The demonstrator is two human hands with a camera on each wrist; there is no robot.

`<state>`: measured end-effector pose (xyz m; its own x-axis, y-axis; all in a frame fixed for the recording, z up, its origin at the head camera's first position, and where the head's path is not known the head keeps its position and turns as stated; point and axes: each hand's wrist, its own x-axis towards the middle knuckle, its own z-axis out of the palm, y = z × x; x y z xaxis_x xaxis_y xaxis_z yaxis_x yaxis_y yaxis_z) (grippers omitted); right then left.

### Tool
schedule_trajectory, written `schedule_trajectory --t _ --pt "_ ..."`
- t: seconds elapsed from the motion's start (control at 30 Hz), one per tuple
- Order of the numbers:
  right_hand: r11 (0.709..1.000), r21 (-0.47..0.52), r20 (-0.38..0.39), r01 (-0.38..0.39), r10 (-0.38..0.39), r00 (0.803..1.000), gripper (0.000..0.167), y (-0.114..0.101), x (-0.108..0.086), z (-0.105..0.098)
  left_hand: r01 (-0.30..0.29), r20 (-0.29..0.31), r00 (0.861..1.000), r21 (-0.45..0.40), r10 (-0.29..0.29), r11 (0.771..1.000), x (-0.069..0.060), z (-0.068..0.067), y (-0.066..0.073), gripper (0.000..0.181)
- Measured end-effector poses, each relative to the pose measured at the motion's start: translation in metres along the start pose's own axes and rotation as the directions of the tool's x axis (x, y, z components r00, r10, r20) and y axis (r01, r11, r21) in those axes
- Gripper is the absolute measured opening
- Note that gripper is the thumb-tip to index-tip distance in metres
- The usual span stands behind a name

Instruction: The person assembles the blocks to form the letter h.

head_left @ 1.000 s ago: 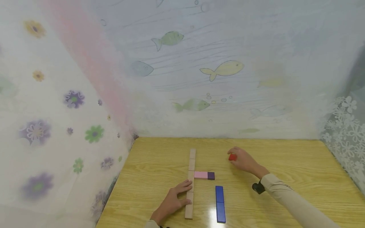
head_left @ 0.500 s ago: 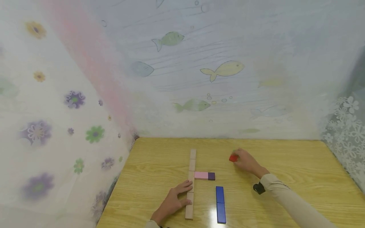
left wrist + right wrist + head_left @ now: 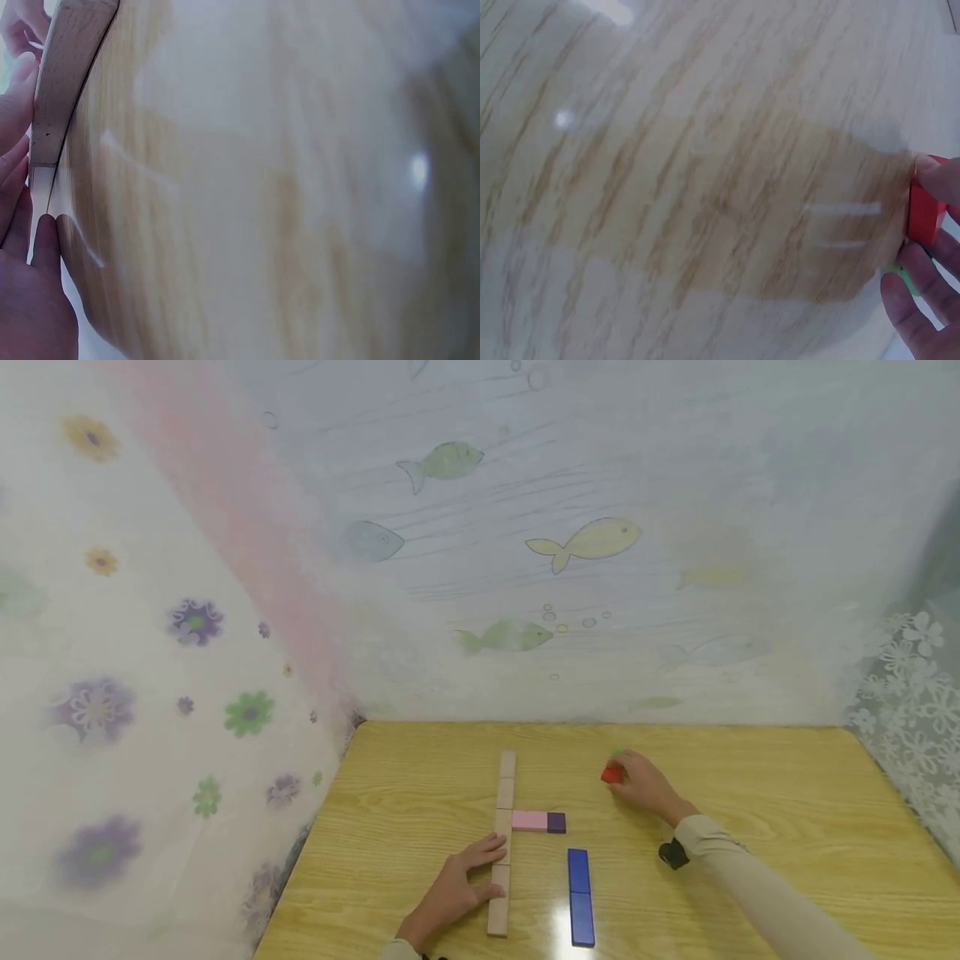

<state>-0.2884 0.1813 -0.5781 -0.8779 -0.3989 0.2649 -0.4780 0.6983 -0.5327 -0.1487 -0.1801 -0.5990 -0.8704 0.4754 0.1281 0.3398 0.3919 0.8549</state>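
A straight row of plain wooden blocks (image 3: 501, 906) runs away from me on the table. My left hand (image 3: 450, 889) rests at its left side, thumb and fingers spread and touching the blocks; in the left wrist view the fingers (image 3: 46, 240) lie against the wood. To the right, my right hand (image 3: 643, 785) pinches a red block (image 3: 612, 774) between thumb and fingers. Something green (image 3: 617, 751) shows just past those fingertips, and the right wrist view has a green piece (image 3: 909, 280) beside the red block, partly behind the fingers; whether it is held, I cannot tell.
A pink block (image 3: 529, 821) juts right from the wooden row, with a dark purple block (image 3: 556, 822) at its end. Two blue blocks (image 3: 580, 897) lie end to end nearer me. Behind the table (image 3: 750, 760) stands a wall (image 3: 480, 693) painted with fish.
The red block has shifted and tilted slightly in my right hand. A bit of green has come into sight beyond its fingers. My left hand and the laid blocks stay put.
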Motion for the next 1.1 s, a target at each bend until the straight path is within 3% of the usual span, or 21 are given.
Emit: schedule_trajectory --t 0.53,0.93,1.1 --pt "0.998 0.063 0.018 -0.022 0.021 1.0 0.025 -0.003 -0.002 -0.003 -0.003 -0.01 1.0 -0.002 0.003 1.0 0.001 0.002 0.0 0.054" --pt "0.997 0.064 -0.016 0.043 -0.042 0.999 0.025 -0.01 -0.001 -0.01 0.01 0.003 1.0 -0.018 -0.01 1.0 0.0 -0.001 0.005 0.057" --pt "0.995 0.077 -0.004 0.059 -0.059 0.998 0.023 -0.017 -0.001 -0.014 -0.003 -0.007 1.0 -0.011 0.003 1.0 0.0 -0.002 0.019 0.054"
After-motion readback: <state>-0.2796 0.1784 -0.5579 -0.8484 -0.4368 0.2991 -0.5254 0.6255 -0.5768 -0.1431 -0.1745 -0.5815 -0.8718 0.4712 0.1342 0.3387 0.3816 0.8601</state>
